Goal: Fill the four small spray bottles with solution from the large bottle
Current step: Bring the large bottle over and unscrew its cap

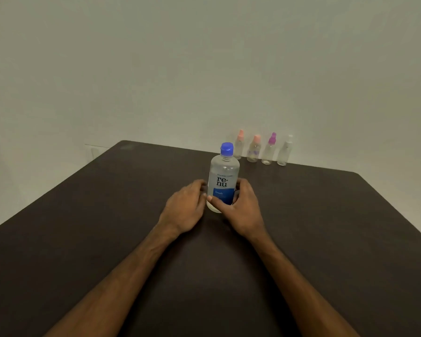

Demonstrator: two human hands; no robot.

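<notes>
A large clear bottle (223, 171) with a blue cap and a blue "renu fresh" label stands upright in the middle of the dark table (83, 227). My right hand (241, 207) grips its lower part, thumb across the label. My left hand (185, 207) rests on the table just left of the bottle, fingers curled beside it; whether they touch it is unclear. Several small clear spray bottles stand in a row at the table's far edge: two with peach caps (238, 144) (253, 149), one with a purple cap (269, 149), one with a white cap (284, 152).
A plain pale wall rises right behind the table's far edge. The small bottles stand close to that edge, to the right of the large bottle. The table's rounded corners show at far left (124, 143) and far right (357, 175).
</notes>
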